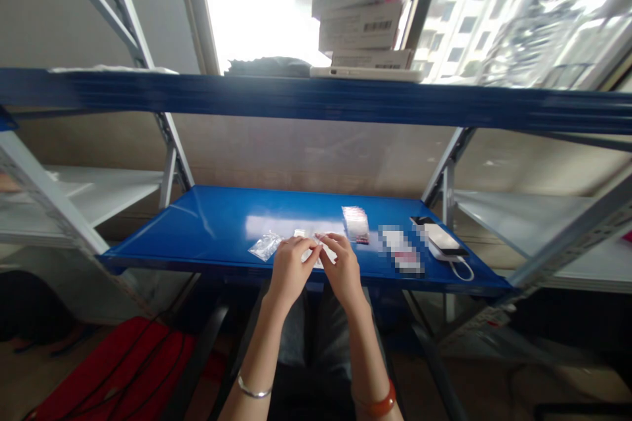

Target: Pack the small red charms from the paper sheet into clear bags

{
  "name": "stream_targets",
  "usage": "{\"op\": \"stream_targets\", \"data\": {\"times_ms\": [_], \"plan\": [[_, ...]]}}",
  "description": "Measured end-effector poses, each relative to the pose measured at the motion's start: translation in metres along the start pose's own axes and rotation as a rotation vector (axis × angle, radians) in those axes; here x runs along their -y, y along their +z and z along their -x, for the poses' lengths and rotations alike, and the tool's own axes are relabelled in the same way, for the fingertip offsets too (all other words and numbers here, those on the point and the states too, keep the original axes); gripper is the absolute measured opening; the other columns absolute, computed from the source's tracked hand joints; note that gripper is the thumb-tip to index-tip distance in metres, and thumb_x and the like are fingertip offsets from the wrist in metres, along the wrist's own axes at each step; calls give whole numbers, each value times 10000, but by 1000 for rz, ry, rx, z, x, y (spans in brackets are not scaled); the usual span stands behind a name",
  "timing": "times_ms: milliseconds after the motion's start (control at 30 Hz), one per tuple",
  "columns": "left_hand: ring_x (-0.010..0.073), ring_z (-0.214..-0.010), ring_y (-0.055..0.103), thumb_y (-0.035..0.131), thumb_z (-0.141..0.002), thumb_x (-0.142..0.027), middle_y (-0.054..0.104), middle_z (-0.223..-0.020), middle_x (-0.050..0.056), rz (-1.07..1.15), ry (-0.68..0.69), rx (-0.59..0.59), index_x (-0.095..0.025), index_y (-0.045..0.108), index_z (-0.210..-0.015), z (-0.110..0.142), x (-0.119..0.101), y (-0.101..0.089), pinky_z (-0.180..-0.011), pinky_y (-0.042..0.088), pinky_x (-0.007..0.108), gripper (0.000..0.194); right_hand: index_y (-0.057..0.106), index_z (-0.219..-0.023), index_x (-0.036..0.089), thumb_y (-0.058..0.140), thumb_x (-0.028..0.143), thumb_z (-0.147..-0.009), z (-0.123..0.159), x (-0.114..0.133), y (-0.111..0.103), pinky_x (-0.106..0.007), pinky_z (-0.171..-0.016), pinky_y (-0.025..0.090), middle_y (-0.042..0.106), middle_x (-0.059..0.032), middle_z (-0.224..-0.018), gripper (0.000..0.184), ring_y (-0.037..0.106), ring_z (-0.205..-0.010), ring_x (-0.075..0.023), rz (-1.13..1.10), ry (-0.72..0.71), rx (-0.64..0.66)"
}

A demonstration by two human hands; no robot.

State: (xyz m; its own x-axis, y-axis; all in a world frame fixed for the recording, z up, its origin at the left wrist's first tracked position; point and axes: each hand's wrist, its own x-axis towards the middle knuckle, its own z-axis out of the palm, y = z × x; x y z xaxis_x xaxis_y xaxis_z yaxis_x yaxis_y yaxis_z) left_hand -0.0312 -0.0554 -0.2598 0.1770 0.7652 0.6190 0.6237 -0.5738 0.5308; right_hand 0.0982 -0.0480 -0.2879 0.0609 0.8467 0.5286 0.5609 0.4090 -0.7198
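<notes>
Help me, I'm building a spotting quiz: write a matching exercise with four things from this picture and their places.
1. Clear crinkled plastic
2. Stacked boxes
3. Silver bracelet
4. Small packets

A. Around the left forearm, near the wrist
B. On the blue table, just beyond the right hand
C. On the table, beside the left hand
D. Above the blue shelf beam

Pairs: 1-C, 2-D, 3-A, 4-B

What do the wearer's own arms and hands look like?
No gloves, and no sleeves in frame. The left hand has a slim, shiny silver bracelet on its forearm; the right hand has a thicker, glossy orange-brown bangle on its own. Any fine markings are too small to make out.
</notes>
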Motion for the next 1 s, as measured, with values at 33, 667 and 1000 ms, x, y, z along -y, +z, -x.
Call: {"op": "stream_targets", "data": {"times_ms": [33, 667, 1000], "plan": [[195, -810, 583, 495, -862, -265, 650, -809, 50, 45, 7, 22, -197, 626, -793, 0, 0, -1, -777, 432, 335, 162, 635, -1121, 271, 542, 257, -809, 0, -3, 1, -341, -731, 489, 569, -85, -1128, 327, 563, -980, -228, 4, -2, 2], [265, -1290, 374, 647, -657, -86, 440, -1390, 58, 115, -8, 303, -304, 451, -1302, 7, 26, -7, -1063, 280, 466, 708, 663, -1043, 235, 737, 272, -651, 0, -18, -1, -504, -1000, 356, 375, -120, -1393, 401, 432, -1210, -297, -104, -66, 151], [284, -1163, 482, 763, -585, -211, 570, -1235, 66, 246, -72, 309, -282, 557, -1185, 9, 24, -14, -1032, 295, 462, 638, 679, -982, 245, 728, 323, -664, 2, -12, -14, -486, -1022, 335, 437, -100, -1367, 330, 433, -1235, -285, -110, -89, 236]]}}
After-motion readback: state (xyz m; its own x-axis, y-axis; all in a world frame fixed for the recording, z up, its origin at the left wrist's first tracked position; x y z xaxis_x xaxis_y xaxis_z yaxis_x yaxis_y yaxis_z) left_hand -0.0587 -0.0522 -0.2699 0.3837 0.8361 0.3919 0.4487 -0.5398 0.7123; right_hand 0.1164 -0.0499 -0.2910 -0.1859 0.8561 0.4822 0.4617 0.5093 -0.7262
